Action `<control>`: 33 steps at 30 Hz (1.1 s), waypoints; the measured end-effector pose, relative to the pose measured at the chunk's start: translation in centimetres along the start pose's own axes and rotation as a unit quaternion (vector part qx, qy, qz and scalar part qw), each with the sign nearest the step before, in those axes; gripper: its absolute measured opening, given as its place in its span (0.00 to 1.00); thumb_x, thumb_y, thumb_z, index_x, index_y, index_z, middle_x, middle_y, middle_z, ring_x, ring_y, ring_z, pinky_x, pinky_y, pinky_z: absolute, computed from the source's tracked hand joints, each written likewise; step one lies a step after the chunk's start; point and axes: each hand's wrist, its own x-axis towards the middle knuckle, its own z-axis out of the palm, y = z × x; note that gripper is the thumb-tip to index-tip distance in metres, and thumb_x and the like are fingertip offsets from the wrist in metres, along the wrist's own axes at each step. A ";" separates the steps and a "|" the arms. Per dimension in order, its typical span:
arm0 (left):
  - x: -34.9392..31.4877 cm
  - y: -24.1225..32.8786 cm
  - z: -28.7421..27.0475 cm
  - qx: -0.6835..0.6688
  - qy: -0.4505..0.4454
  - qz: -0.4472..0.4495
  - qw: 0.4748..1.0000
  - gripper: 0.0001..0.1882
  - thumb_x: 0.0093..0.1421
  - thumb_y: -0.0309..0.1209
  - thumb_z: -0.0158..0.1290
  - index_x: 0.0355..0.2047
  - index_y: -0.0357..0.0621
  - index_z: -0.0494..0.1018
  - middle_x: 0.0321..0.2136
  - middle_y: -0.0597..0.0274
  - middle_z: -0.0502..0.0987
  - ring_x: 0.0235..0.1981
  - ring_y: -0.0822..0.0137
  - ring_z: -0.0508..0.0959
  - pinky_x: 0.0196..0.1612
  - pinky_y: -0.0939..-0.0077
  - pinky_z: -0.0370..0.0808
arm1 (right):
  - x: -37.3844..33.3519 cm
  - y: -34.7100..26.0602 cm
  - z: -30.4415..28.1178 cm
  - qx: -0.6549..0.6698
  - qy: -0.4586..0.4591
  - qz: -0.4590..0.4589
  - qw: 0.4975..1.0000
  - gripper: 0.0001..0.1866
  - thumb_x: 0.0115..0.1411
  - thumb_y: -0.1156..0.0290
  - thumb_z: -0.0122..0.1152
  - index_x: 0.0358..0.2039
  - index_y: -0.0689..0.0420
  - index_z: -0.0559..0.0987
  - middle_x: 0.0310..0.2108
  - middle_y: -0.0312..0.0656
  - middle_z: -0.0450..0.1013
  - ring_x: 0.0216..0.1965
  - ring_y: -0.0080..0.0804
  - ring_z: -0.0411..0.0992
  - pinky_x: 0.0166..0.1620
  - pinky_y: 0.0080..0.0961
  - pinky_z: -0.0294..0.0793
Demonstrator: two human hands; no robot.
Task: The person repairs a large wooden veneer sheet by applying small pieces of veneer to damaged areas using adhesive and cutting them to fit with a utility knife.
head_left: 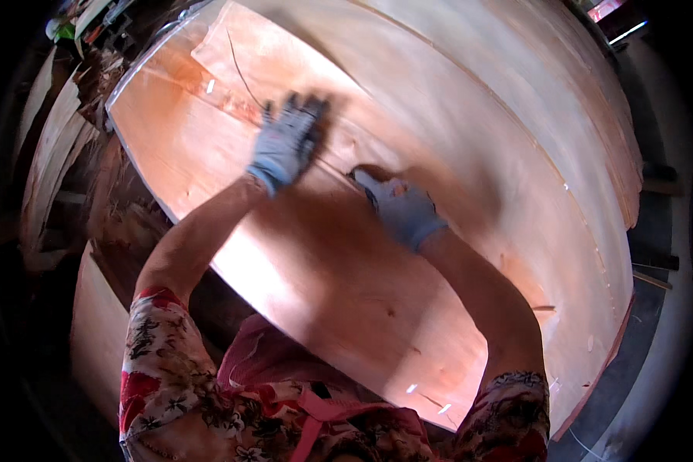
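Observation:
A broad reddish sheet of wood veneer (pixel 331 269) lies in front of me. My left hand (pixel 289 138), in a grey-blue glove with dark fingers, rests on it with fingers spread, by a seam and a smaller veneer piece (pixel 269 61) that has a dark curved split. To the right along that seam is my right hand (pixel 404 208), gloved too. Its fingers are curled and the thumb side points toward the left hand. A small dark shape shows at its tip; what the fingers hold is hidden.
Paler veneer sheets (pixel 516 100) spread out on the right and far side. Torn veneer strips and scraps (pixel 54 154) are heaped at the left. Another veneer piece (pixel 96 331) stands at the lower left. Small white bits (pixel 412 389) sit near the sheet's close edge.

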 end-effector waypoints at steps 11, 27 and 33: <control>-1.0 8.5 -0.5 0.051 -0.028 -0.022 0.998 0.31 0.66 0.45 0.44 0.69 0.58 0.56 0.68 0.54 0.57 0.70 0.49 0.52 0.69 0.36 0.39 | -13.1 4.3 -0.3 0.014 0.006 0.054 0.998 0.22 0.67 0.67 0.46 0.61 0.40 0.68 0.32 0.51 0.77 0.30 0.52 0.75 0.33 0.45 0.75; -2.4 17.9 -0.2 0.038 -0.066 0.036 0.996 0.30 0.66 0.49 0.47 0.68 0.64 0.58 0.69 0.56 0.56 0.71 0.52 0.53 0.69 0.44 0.43 | -25.2 9.3 0.2 0.010 -0.041 0.043 0.998 0.29 0.65 0.71 0.45 0.66 0.36 0.63 0.28 0.49 0.76 0.26 0.48 0.76 0.28 0.45 0.75; -4.5 31.3 1.0 -0.035 -0.060 0.010 0.998 0.32 0.67 0.46 0.44 0.71 0.62 0.52 0.72 0.60 0.50 0.72 0.53 0.49 0.71 0.44 0.39 | -25.5 11.6 3.2 0.012 -0.055 0.022 0.998 0.29 0.64 0.71 0.46 0.66 0.35 0.63 0.31 0.52 0.77 0.29 0.50 0.78 0.30 0.47 0.77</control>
